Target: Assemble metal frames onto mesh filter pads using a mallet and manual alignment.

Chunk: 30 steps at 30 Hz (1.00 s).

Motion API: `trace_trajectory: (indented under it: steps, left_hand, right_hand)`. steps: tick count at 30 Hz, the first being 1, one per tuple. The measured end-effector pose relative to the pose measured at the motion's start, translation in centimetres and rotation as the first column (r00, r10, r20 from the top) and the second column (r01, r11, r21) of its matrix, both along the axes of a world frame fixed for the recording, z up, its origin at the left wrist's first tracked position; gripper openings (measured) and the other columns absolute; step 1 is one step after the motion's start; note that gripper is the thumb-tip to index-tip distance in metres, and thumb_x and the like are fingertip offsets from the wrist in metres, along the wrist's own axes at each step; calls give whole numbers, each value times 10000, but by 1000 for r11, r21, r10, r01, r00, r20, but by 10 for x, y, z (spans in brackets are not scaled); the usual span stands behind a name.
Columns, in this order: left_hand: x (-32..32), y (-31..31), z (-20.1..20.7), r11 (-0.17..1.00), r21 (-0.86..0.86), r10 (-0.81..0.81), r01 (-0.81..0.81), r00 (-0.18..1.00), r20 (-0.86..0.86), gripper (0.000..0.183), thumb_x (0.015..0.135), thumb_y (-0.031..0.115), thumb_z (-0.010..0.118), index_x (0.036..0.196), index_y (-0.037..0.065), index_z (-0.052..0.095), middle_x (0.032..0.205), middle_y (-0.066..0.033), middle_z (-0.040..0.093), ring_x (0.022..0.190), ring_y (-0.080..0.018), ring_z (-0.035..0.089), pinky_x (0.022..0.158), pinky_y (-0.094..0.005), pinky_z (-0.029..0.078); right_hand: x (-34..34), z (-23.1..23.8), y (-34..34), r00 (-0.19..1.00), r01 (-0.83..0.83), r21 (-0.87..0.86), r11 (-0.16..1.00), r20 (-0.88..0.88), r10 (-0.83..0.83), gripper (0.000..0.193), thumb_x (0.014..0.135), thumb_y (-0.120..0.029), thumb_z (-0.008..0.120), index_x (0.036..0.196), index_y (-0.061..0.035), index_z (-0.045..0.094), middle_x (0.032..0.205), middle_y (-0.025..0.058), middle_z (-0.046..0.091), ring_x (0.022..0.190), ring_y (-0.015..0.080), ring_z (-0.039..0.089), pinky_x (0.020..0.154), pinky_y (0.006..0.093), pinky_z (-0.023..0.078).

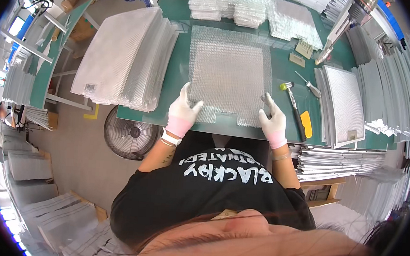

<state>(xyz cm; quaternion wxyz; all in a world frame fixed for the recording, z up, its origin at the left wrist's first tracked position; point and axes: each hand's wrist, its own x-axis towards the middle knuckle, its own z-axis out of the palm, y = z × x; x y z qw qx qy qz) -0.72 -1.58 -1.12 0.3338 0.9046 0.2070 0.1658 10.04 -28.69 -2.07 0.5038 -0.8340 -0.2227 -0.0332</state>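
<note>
A square sheet of fine metal mesh lies flat on the green tabletop in front of me, over a slightly wider mesh layer. A small rectangular notch shows at its near edge. My left hand, in a white glove with a pink cuff, rests at the near left edge, thumb and fingers apart. My right hand, gloved the same way, is at the near right edge with its fingers spread. Right of it lie a hammer with a yellow-green tip, a yellow scraper and a screwdriver.
A tall stack of mesh panels stands on the table's left. More mesh sheets lie at the back. Framed panels stand at the right, near a hanging power tool. A floor fan sits below left.
</note>
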Motion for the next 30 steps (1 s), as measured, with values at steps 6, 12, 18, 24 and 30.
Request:
trace_trajectory:
  steps: [6,12,18,24,30]
  left_hand:
    - [8,8,-26,999,-45,-11,9,999,-43,716,781,252,734,1370,49,381,879,-189,640,772,-340,634,691,-403,511]
    - [13,8,-40,998,31,-44,47,996,-71,722,786,266,731,1374,43,376,868,-179,637,758,-334,635,690,-403,514]
    - [14,8,-42,998,43,-33,39,991,-131,732,783,283,730,1379,47,377,862,-163,644,762,-329,644,685,-401,517]
    - [16,9,-40,996,83,-27,41,987,-159,736,778,298,733,1373,47,379,889,-159,649,784,-324,655,706,-405,524]
    - [28,10,-11,976,217,56,34,916,-397,793,766,349,736,1417,81,371,1358,-180,458,1194,-383,492,961,-464,432]
  right_hand:
    - [2,-9,5,988,12,-61,998,-152,-21,517,827,-78,591,1319,53,499,1248,195,609,1183,258,584,1002,308,426]
    - [8,-32,0,999,27,-216,976,44,-18,529,812,-91,608,1327,-4,521,1230,161,629,984,201,660,871,279,487]
    - [3,-37,3,996,46,-311,949,81,-22,514,828,-113,623,1324,-21,521,1260,196,587,1160,309,580,985,346,451]
    - [4,-37,6,988,43,-403,914,153,21,500,835,-139,607,1314,-30,516,1300,188,557,1166,304,571,972,369,465]
    - [3,-22,-4,951,207,-724,658,306,38,467,838,-276,591,1279,-128,548,1348,144,471,887,323,568,777,441,483]
